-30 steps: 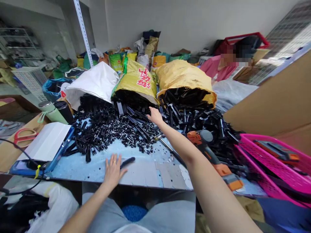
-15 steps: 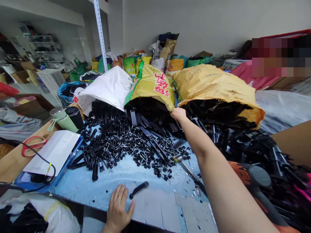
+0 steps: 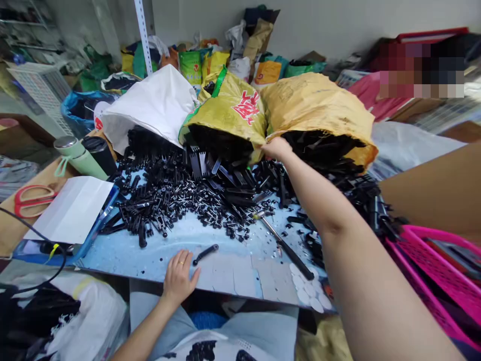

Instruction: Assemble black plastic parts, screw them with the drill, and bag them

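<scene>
The fingers of the left hand lie side by side on the front edge of the worktop, thumb spread, gripping nothing. A single black part lies just beyond and to the right of these fingertips, apart from them. The heap of black parts spreads farther beyond the same fingers. Right of that heap's far side, the yellow-green bag lies with its mouth facing the wearer, immediately left of the right fingers.

Change: a second ago the right hand was over loose parts in front of the bag; it is now at the bag's lower right rim. The mouth gapes rounder than half a second ago, and the printed face is more folded. Judgement: handling has shifted from the loose parts to the bag itself.

Pose: the left forearm comes up from below, hand palm-down. The right arm reaches far forward and inward, fingers pinching the rim; their exact placement is hidden. The hammer lies nearer the wearer than these fingers; the orange-yellow bag stands just right of them.
</scene>
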